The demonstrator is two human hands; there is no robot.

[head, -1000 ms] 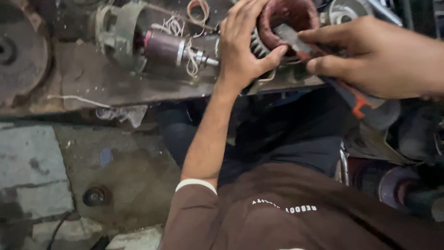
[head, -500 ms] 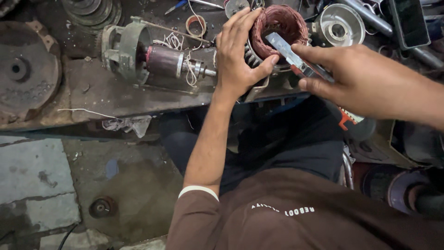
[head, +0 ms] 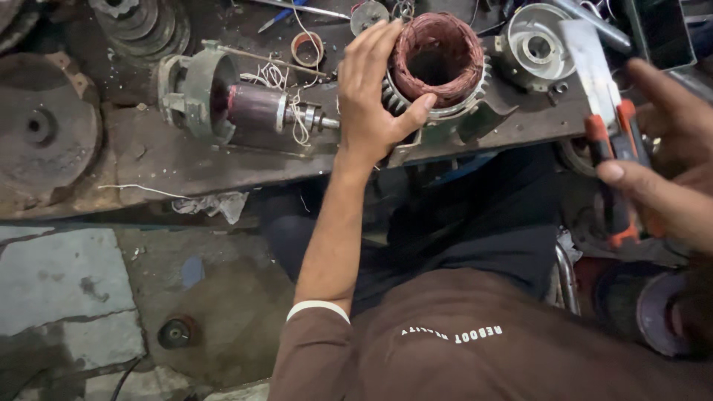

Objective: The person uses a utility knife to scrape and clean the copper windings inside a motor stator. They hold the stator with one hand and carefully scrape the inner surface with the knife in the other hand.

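Observation:
A motor stator (head: 437,65) with copper windings sits on a dirty metal workbench (head: 186,160). My left hand (head: 371,93) grips its left side, thumb on the finned rim. My right hand (head: 661,160) is off to the right, away from the stator, and holds a metal tool with red and black handles (head: 605,111), its flat pale blade pointing up. A motor rotor with its end housing (head: 223,96) lies on the bench left of my left hand, with loose white wires around its shaft.
A silver end cover (head: 536,46) lies right of the stator. Large rusty discs (head: 37,130) and stacked pulleys (head: 141,22) fill the bench's left end. A small tape roll (head: 306,48) lies behind the rotor. Cracked concrete floor (head: 67,297) is below.
My right hand has pulled the tool out of the stator bore and moved it to the right. My left hand has stayed on the stator.

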